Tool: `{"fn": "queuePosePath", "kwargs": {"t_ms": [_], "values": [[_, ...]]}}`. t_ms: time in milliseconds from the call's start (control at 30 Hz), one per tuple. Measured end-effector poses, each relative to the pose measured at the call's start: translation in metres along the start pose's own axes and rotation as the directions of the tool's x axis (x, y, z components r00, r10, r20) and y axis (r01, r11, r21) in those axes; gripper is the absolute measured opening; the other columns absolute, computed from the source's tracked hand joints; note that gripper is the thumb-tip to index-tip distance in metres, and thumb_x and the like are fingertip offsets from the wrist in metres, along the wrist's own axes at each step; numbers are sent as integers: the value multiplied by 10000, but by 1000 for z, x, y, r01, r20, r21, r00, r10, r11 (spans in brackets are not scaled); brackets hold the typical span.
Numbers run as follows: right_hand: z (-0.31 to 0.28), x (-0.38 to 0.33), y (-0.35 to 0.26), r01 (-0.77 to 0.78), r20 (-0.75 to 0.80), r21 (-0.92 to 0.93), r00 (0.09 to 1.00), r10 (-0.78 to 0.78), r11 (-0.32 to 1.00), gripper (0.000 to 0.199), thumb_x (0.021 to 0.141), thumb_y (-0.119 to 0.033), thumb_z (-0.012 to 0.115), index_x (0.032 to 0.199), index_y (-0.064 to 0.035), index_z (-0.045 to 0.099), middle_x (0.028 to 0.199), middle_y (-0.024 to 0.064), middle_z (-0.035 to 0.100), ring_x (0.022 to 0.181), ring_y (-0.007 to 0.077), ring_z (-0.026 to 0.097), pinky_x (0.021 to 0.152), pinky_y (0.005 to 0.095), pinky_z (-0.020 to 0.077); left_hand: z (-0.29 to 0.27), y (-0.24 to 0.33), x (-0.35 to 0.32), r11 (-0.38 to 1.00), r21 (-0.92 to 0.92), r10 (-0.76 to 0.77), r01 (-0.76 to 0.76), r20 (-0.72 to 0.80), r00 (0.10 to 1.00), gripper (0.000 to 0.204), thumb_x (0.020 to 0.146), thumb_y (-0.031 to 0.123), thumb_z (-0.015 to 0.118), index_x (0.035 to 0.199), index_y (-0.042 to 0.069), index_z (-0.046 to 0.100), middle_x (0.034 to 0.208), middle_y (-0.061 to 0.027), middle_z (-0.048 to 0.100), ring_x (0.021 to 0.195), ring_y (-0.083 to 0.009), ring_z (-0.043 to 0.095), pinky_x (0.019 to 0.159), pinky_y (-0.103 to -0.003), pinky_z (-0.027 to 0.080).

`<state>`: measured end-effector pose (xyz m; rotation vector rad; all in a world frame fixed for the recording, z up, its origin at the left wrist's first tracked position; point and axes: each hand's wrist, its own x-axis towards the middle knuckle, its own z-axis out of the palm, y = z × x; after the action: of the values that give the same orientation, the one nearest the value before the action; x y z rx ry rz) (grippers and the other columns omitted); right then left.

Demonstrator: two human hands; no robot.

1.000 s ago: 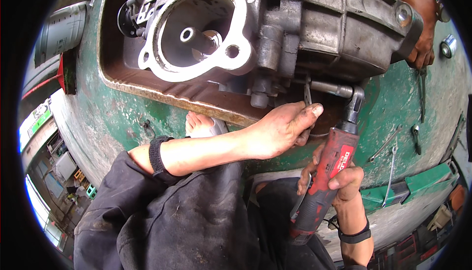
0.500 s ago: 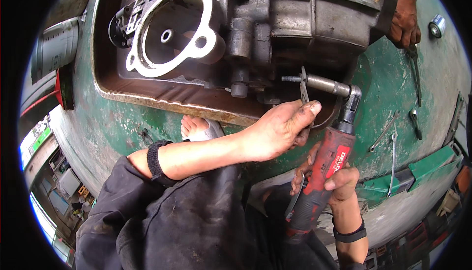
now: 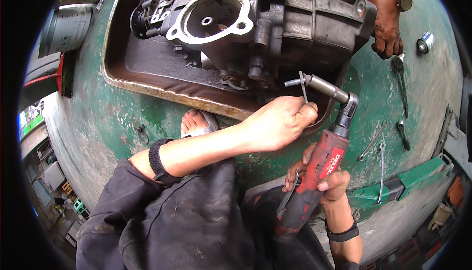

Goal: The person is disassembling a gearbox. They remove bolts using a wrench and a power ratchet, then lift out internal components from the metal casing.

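Note:
My left hand (image 3: 282,122) pinches a thin flat metal bracket (image 3: 304,93) upright between thumb and fingers. A bolt (image 3: 293,82) pokes through the bracket's upper end, its threaded tip pointing left. The socket (image 3: 328,88) at the bolt's head end sits on a red and black cordless ratchet wrench (image 3: 314,181). My right hand (image 3: 332,186) wraps round that wrench's body, fingers by its lever. Just beyond the bolt lies a large grey ribbed gearbox housing (image 3: 314,29), with a pale ring-shaped flange (image 3: 241,4) around its open bore. Bolt and bracket are apart from the housing.
The housing rests in a brown metal tray (image 3: 172,95). Another person's hand (image 3: 388,29), wearing a watch, is beside its right end. A ratchet (image 3: 400,83), spanners (image 3: 382,167) and a small can (image 3: 426,42) lie on the green floor. My foot (image 3: 194,122) is near the tray.
The housing has tipped and shifted away in the tray, baring more tray floor. The other person's hand has moved left. My hands keep their holds, and the view has shifted slightly.

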<state>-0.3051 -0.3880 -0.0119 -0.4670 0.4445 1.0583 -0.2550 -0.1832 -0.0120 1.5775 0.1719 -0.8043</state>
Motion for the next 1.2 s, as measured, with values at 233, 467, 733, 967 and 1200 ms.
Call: {"fn": "queuePosePath", "kwargs": {"t_ms": [233,467,733,967,1200], "values": [[-15,-9,1,78,-58,-127,995,-85,989,630,422,-23,630,1041,-13,512,918,215,672,859,426,642,774,553,521,14,5,15,995,94,-26,27,-14,1000,440,916,290,429,656,-65,439,567,-264,430,524,-376,492,557,-466,419],[-14,-11,5,35,-79,-90,996,-42,995,634,416,12,644,1037,15,517,886,202,652,860,412,647,773,524,525,18,-25,6,982,-190,-41,14,-138,990,253,914,192,396,907,-37,503,735,-101,585,702,-198,544,672,-331,446],[-12,-11,-17,212,17,-151,977,-212,966,595,449,-54,643,1016,-9,469,871,302,626,827,436,642,738,557,539,4,-35,-9,941,-331,-4,-62,-193,981,186,902,130,384,839,11,513,730,-68,588,577,-107,445,536,-241,373],[-17,-16,-22,241,-80,-105,965,-250,965,598,457,-60,639,1030,-6,474,862,273,632,825,430,640,745,565,539,-7,-40,-9,835,-550,-43,-11,-84,996,484,865,103,392,1348,66,395,692,-44,551,565,-88,411,520,-230,320],[-21,-12,-18,213,-100,-68,971,-219,975,603,459,-55,635,1037,0,476,884,277,640,829,426,643,751,559,538,13,-36,-6,982,-186,19,24,226,974,311,921,86,431,1217,20,503,688,-16,522,664,-99,511,651,-279,419]]}}
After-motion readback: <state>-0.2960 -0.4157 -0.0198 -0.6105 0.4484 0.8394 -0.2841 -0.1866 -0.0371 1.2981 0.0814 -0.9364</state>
